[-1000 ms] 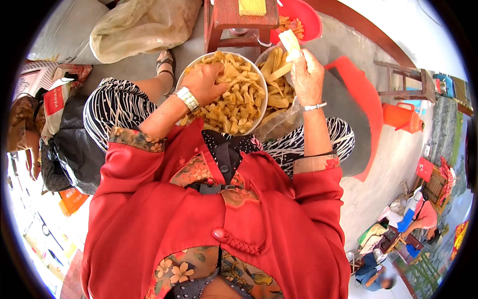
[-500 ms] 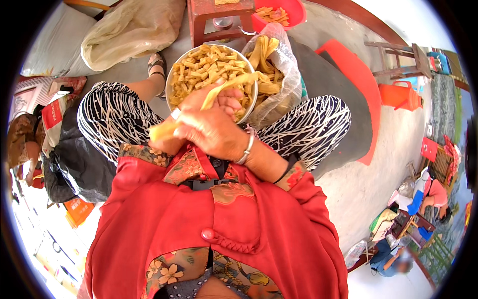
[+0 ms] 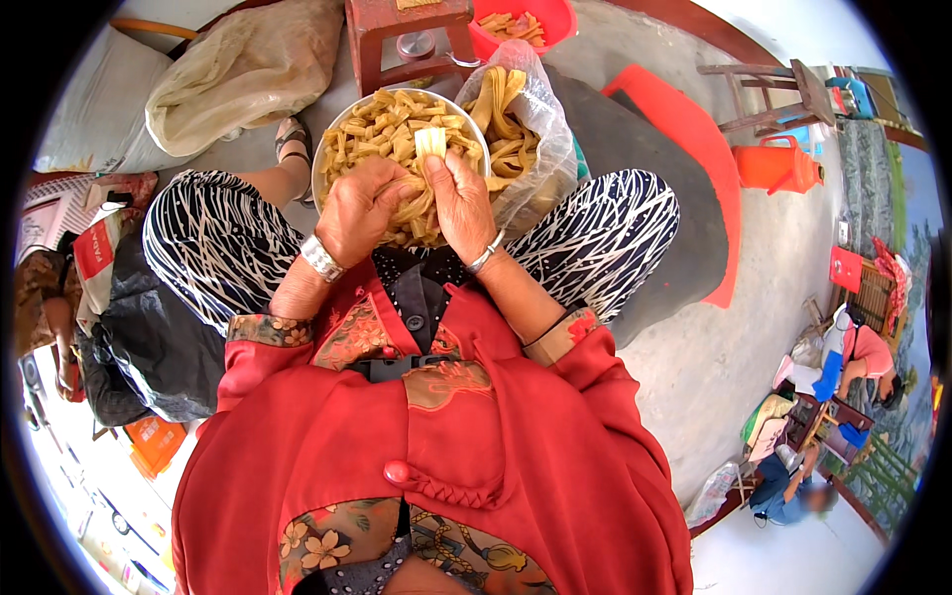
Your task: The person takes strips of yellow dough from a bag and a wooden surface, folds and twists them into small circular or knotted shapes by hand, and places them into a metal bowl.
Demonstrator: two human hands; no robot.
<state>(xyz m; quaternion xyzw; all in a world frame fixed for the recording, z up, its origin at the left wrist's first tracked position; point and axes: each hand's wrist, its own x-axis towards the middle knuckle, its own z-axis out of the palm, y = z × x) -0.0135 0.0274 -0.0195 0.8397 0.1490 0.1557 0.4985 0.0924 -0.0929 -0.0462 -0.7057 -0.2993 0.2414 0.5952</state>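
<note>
A yellow, flat vegetable-like strip is folded between my two hands, its pale end sticking up. My left hand is closed on the lower part of it, fingers curled. The thumb and fingers of my right hand pinch the strip near its pale end. Below them stands a round, pale-rimmed basin between my knees, heaped with small folded yellow pieces. Against the basin's right side leans a clear plastic bag holding longer yellow strips. What exact kind the strips are, I cannot tell.
Beyond the basin are a red wooden stool and a red bowl with orange-brown pieces. A pale sack lies far left. Right are a dark mat with red edging, an orange jug, and people sitting farther off.
My hands have parted from their crossed position and moved out over the basin. The long strip that stuck out past them is now folded short between my fingers. The view has shifted slightly.
</note>
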